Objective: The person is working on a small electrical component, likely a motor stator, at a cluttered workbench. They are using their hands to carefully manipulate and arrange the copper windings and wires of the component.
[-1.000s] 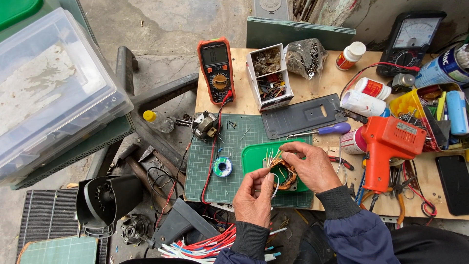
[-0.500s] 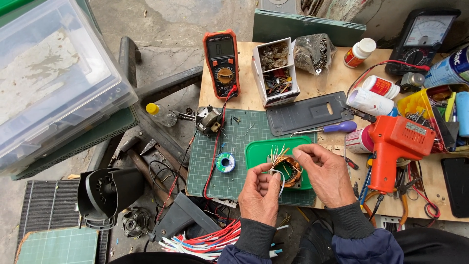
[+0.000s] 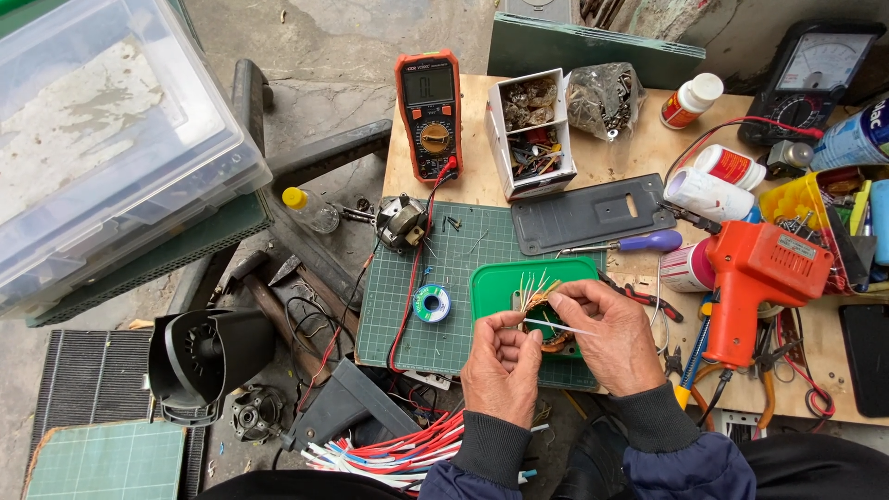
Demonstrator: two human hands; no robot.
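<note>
At the far left a clear plastic bin (image 3: 102, 139) rests over the floor clutter, with a black fan housing (image 3: 208, 356) below it. On your wooden bench, an orange multimeter (image 3: 429, 113) lies above the green cutting mat (image 3: 444, 296), where a small solder spool (image 3: 431, 303) sits. Your left hand (image 3: 500, 366) pinches a thin white sleeve (image 3: 556, 325) between thumb and forefinger. Your right hand (image 3: 607, 329) grips the copper wire coil (image 3: 542, 306), its pale leads fanning upward, over the green tray (image 3: 500, 282). An orange soldering gun (image 3: 755, 282) lies just right.
</note>
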